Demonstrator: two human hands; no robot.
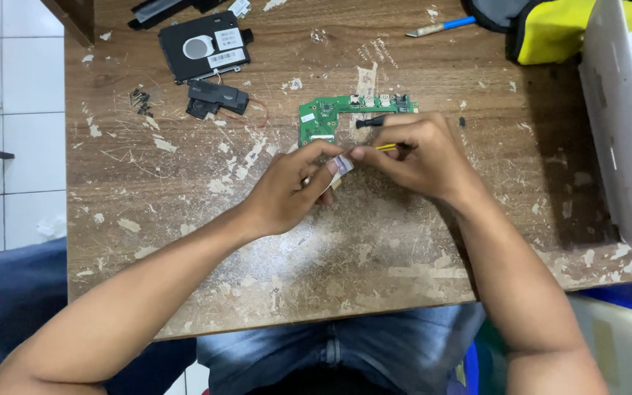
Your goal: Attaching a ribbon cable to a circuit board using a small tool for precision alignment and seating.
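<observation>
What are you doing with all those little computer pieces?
A person sits at a scratched wooden table. The left hand pinches a small pale part, and the right hand holds a thin yellow-and-black tool against it. Just behind lie a green circuit board, a black drive and a small black speaker.

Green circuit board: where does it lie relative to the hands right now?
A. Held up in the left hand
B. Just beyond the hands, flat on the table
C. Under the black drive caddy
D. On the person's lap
B: the green circuit board lies flat on the worn wooden table, just beyond the left hand and right hand, neither of which holds it.
</observation>
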